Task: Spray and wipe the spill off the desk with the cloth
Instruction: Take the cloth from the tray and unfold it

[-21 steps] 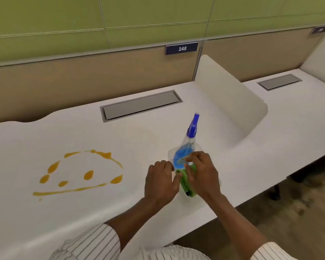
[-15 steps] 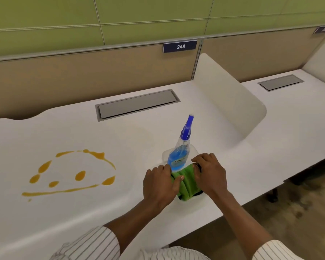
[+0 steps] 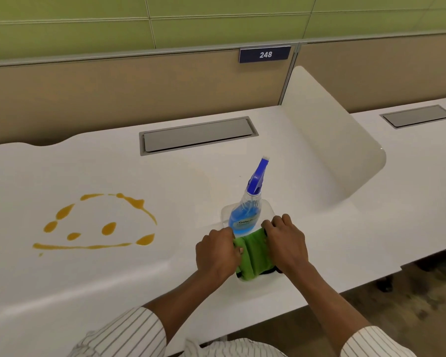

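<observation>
A: Where did the cloth (image 3: 252,253) sit?

B: In a shallow white tray (image 3: 268,210) near the desk's (image 3: 165,176) front edge, bunched green, with the bottle (image 3: 245,215) standing just behind it in the same tray. Spill (image 3: 95,225) lay well to the left: orange streaks and drops, untouched.

A: Hands?

B: Both on the cloth. Left hand (image 3: 216,253) curled over its left edge, fingers clenched into the fabric. Right hand (image 3: 286,240) pinched the right edge, fingers folded down over it. The cloth stretched between them, partly raised off the tray floor, as far as I could judge.

A: How would it handle?

B: Soft, light, floppy, by the look of the folds. No stiffness; it would sag wherever unsupported. Best gathered into one palm as a wad, so the other hand is free for the bottle. A dark trim showed at the lower edge; nothing fragile there.

A: And the bottle?

B: Clear plastic, blue liquid filling the lower body, blue trigger head on top, nozzle pointing away. Probably moderate weight, smooth sides. Safest hold judged to be the neck under the trigger, index finger on the lever. Tall and narrow, so a tug on the cloth could tip it.

A: Progress?

B: Early. Nothing sprayed or wiped, judging by the spill's crisp outline.
</observation>
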